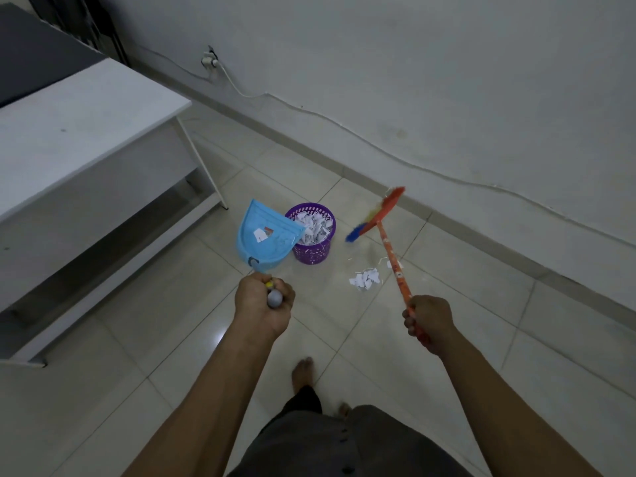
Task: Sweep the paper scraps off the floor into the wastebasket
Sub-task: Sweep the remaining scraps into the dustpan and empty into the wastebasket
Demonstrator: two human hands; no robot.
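Right hand (428,323), broom (384,242) — head pointing wallward

The broom head (375,215) is blurred; the table (69,132) runs off-frame left.

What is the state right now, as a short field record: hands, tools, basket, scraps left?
left hand: grips handle of the light blue plastic dustpan
right hand: grips the orange-handled broom with multicoloured bristles
dustpan: tipped, lip at rim of the purple perforated plastic wastebasket; a few scraps inside
wastebasket: holds many white paper pieces
white paper scraps on floor: small pile right of wastebasket, beside broom handle
task: unfinished
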